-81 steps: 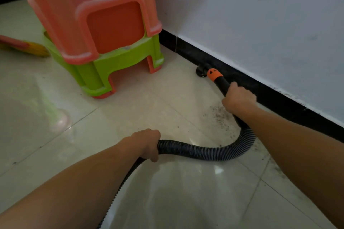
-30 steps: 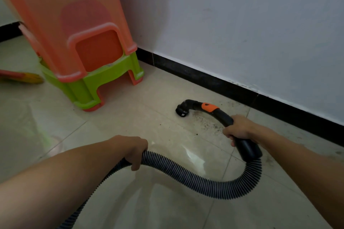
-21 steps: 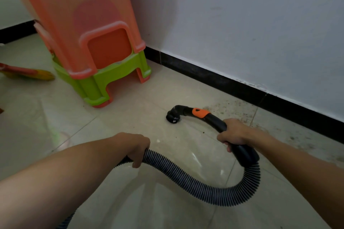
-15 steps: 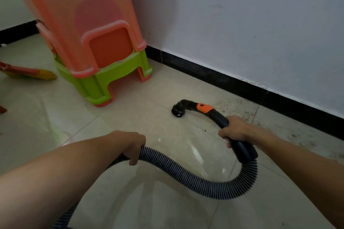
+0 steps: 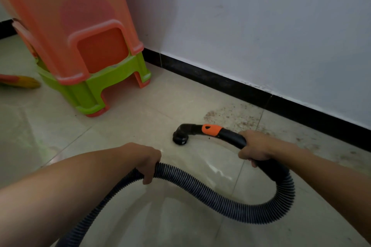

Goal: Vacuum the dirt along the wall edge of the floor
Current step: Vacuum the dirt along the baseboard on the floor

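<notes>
Both hands [image 5: 256, 147] grip vacuum hose [image 5: 220, 199] near dirt [image 5: 230, 114]

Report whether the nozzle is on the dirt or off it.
Off it: the black round vacuum nozzle stands left of the brown speckled dirt patch, clear of it.

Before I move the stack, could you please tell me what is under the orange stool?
A green stool sits under the orange stool, with orange feet showing below it. The rest of that lowest piece is covered.
</notes>
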`<state>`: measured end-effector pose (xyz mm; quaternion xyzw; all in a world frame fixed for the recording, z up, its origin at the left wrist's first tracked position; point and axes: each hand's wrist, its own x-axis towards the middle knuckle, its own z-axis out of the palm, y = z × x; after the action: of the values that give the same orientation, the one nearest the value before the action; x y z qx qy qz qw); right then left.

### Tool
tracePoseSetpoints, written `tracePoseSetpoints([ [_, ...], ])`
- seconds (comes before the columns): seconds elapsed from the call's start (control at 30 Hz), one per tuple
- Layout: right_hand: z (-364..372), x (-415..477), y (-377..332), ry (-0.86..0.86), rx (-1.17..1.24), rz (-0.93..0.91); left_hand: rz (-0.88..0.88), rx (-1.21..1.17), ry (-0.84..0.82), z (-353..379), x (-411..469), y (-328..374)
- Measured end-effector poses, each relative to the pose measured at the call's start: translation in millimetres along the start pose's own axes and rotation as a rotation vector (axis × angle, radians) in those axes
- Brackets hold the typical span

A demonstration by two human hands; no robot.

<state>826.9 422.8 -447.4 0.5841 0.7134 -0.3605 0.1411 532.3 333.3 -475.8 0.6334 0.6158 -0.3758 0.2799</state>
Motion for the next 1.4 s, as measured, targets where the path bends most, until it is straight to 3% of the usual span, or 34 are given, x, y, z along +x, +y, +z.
tracePoseSetpoints([
  [0.13,-8.9,16.6,7.0,0.261,-0.058,0.103,-0.001,-0.042,0.071,-14.6,-1.5,-3.6],
  [0.33,-14.9,49.1,-8.8,0.403,-0.253,0.099,0.000,-0.060,0.096,-19.9,2.7,8.4],
  [0.5,-33.4,72.3,2.9,0.452,-0.147,0.194,-0.022,-0.137,0.132,-17.8,14.2,-5.1],
  [0.8,-54.7,69.4,52.4,0.456,0.075,0.335,0.038,-0.183,0.138,-29.1,31.8,13.1],
  [1.07,-36.4,44.7,77.2,0.335,0.496,0.322,-0.001,-0.110,0.144,-34.5,33.1,3.2],
  [1.4,-38.2,48.2,44.1,0.184,0.383,0.207,-0.008,-0.086,0.114,-26.5,20.7,-2.2],
])
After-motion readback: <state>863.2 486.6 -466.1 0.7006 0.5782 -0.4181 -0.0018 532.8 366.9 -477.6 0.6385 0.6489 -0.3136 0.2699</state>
